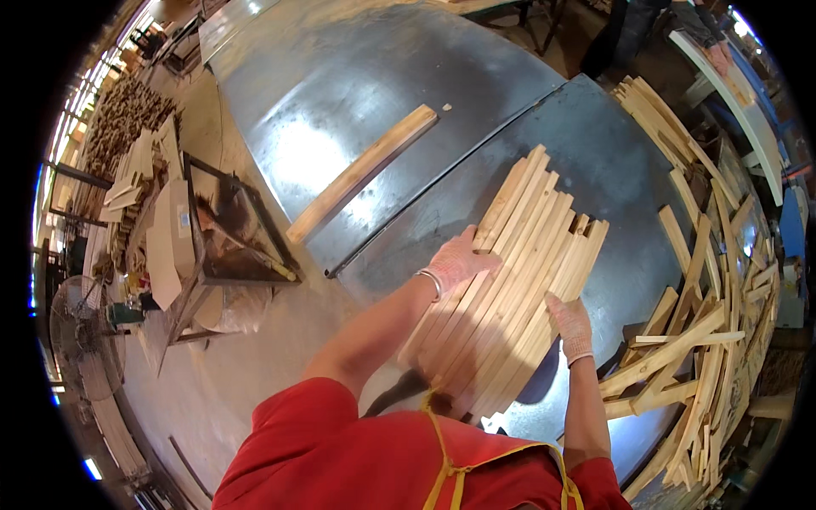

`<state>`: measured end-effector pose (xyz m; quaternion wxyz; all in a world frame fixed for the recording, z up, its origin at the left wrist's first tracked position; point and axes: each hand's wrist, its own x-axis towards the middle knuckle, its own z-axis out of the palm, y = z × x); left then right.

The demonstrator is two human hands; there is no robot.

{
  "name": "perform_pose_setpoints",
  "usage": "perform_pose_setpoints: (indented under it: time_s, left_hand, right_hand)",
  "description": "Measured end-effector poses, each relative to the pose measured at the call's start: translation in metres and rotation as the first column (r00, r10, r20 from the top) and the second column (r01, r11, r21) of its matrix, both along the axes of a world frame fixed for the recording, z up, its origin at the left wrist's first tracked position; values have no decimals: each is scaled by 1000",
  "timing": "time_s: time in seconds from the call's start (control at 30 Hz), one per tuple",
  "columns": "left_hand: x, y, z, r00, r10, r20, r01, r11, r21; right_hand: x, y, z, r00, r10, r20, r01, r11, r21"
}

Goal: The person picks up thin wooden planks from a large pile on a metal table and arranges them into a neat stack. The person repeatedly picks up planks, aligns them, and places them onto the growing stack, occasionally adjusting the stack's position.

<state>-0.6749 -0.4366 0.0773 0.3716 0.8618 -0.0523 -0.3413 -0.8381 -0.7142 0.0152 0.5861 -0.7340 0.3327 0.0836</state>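
Observation:
A stack of pale wooden strips lies side by side before me, their far ends uneven, reaching back toward my apron. My left hand, in a pinkish work glove, is closed around the left side of the stack with its thumb over the top. Gloved too, my right hand presses against the right side, thumb on the outer strip. Between them the strips are squeezed together; the fingers beneath are hidden. Farther off to the left, a single wooden strip rests alone on the metal tabletop.
Loose wooden pieces are heaped in a tangle along the right edge. At left stand a metal-framed table, a cardboard piece and a fan. A seam crosses the metal surface. Another person's hands show at the far right.

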Motion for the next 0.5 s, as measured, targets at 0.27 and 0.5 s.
perform_pose_setpoints:
  time_s: [0.27,0.5]
  left_hand:
    - [18,2,106,950,139,280,-14,913,-408]
    - [38,-11,234,923,261,284,145,448,-882]
  right_hand:
    - [17,7,163,926,-48,374,113,982,-153]
    - [32,-6,324,650,41,759,156,970,-186]
